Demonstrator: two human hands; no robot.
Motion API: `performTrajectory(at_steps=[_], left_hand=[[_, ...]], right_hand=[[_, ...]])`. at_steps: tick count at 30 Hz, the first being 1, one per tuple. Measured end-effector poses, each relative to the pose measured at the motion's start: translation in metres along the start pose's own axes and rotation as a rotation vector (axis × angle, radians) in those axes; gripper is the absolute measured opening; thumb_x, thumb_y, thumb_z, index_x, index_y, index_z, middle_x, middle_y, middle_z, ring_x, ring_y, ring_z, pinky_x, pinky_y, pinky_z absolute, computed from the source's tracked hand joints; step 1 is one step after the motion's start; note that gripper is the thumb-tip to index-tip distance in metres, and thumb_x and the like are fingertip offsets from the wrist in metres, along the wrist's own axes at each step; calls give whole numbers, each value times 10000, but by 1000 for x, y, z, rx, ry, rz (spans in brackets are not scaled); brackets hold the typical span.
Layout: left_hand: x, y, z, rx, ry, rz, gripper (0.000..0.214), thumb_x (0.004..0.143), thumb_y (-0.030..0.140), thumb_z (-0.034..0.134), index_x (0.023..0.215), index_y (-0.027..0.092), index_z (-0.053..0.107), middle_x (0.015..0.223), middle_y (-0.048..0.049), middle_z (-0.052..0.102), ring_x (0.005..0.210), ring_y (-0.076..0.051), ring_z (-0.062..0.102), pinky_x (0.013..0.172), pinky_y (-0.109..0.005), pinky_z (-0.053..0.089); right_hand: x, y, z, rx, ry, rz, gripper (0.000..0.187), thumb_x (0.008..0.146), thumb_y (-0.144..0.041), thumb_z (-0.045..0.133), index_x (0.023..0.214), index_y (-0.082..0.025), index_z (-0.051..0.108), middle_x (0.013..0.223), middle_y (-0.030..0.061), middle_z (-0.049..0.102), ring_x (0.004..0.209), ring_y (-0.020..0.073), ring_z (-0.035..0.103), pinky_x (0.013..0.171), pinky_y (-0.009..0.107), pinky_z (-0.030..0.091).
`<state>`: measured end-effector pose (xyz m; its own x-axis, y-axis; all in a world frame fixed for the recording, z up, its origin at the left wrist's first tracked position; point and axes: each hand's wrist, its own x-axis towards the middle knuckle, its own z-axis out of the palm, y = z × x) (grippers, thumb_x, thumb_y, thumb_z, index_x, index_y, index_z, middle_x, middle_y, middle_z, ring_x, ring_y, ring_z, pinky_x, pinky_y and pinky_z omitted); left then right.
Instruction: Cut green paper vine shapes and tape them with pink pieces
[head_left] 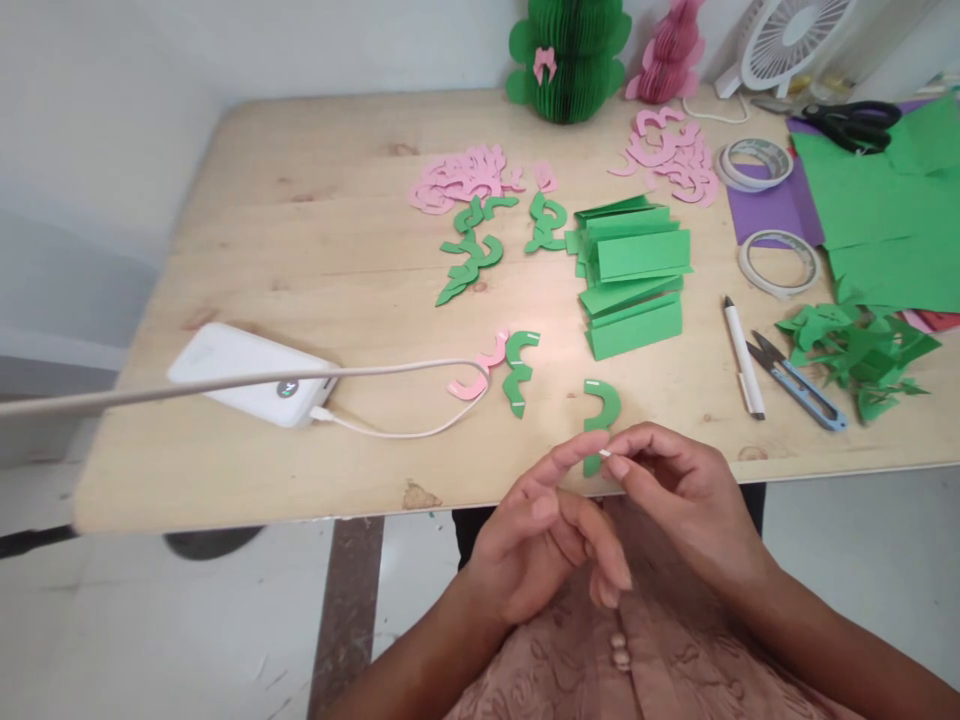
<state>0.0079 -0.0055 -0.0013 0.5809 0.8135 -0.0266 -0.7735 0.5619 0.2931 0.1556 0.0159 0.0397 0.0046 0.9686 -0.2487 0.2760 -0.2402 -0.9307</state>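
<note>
Between the thumb and index finger of my right hand point(686, 495) is a tiny white strip of tape point(604, 454). My left hand point(536, 555) is open, fingers apart, its index fingertip close beside the strip. Just beyond and partly under my fingertips lies a curved green paper cutout point(609, 405) with a white strip at its top end; its lower part is partly hidden. To the left, another wavy green cutout point(517, 375) bears white strips, with a pink wavy cutout point(472, 380) next to it.
A power bank point(247, 370) with a cable lies left. Folded green paper point(641, 265), pink cutouts point(461, 180) and green cutouts point(472, 255) lie farther back. On the right are a tape roll point(780, 265), a pen point(742, 360), thread snips point(799, 385) and black-handled scissors point(847, 125).
</note>
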Motion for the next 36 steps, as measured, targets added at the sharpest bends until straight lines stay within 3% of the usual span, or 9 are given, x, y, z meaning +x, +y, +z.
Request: performTrajectory(at_steps=[3, 7, 14, 18, 24, 29, 36], left_hand=[[1, 4, 2, 59, 36, 32, 470, 907, 395, 510, 1331, 196, 479, 727, -49, 726, 536, -133, 635, 525, -209, 480], [4, 10, 7, 319, 233, 30, 312, 865, 341, 611, 1117, 156, 599, 690, -41, 704, 571, -125, 620, 555, -209, 467], [8, 14, 9, 668, 447, 31, 250, 825, 297, 666, 1022, 157, 602, 693, -23, 679, 618, -112, 595, 594, -211, 464], [10, 17, 9, 693, 478, 2, 253, 815, 334, 668, 977, 155, 593, 696, -32, 679, 614, -118, 600, 565, -210, 466], [15, 28, 14, 631, 468, -173, 254, 778, 373, 675, 809, 144, 570, 635, -42, 668, 528, -115, 585, 491, -201, 446], [18, 33, 18, 585, 451, -286, 265, 770, 384, 655, 728, 136, 574, 608, -47, 656, 488, -103, 572, 454, -181, 425], [20, 34, 16, 581, 440, -338, 250, 752, 359, 661, 678, 136, 575, 582, -41, 647, 473, -95, 565, 439, -168, 413]], right_hand=[[0, 3, 0, -29, -3, -12, 88, 789, -249, 608, 721, -203, 639, 676, -8, 648, 606, 124, 589, 570, 223, 490], [-2, 7, -1, -114, 17, -97, 82, 818, -231, 589, 764, -203, 645, 708, -6, 669, 646, 127, 618, 601, 227, 494], [-4, 11, -3, -373, 60, -444, 93, 854, -149, 567, 797, -199, 621, 718, -3, 656, 664, 121, 599, 618, 251, 456], [-3, 14, -6, -503, 46, -660, 103, 845, -92, 558, 831, -182, 607, 733, 24, 662, 695, 155, 584, 652, 304, 438], [2, 18, -15, -682, 36, -927, 151, 804, -28, 562, 874, -152, 611, 775, 76, 678, 721, 195, 577, 659, 348, 429], [5, 15, -20, -781, 22, -1035, 145, 790, -26, 598, 876, -142, 620, 760, 83, 690, 704, 191, 584, 653, 348, 429], [6, 13, -21, -771, -19, -1093, 143, 799, -43, 602, 909, -131, 629, 775, 95, 700, 720, 199, 597, 650, 353, 448]])
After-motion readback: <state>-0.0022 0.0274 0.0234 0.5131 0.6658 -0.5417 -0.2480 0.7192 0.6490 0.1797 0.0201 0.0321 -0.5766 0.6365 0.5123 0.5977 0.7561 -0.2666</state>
